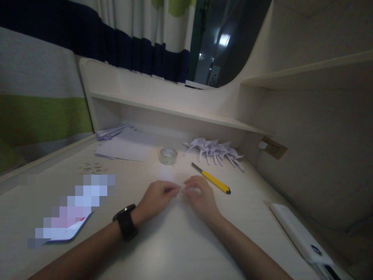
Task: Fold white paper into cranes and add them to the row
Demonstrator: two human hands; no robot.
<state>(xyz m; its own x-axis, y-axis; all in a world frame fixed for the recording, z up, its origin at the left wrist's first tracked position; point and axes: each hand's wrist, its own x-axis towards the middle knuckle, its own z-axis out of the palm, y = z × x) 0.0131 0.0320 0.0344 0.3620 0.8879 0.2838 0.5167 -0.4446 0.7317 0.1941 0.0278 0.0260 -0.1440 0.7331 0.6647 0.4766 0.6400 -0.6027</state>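
Observation:
My left hand (159, 196), with a dark watch (126, 221) on the wrist, is closed in a pinch over the middle of the desk. Close to its fingertips is my right hand (201, 196), fingers curled in toward the thumb in a loose pinch. Whatever small thing lies between the fingertips is too faint to make out. Just behind the left hand is a pale patch, perhaps paper (166, 174). A roll of clear tape (168, 156) stands beyond the hands. Beside my right hand lies a yellow utility knife (215, 182), its blade out.
Folded white paper pinwheels (214, 149) lie at the back right. White paper sheets (125, 146) and small pale pieces (92, 168) are at the back left. A phone (70, 231), partly blurred out, is at left. A white device (300, 233) sits at right, below a socket (274, 147).

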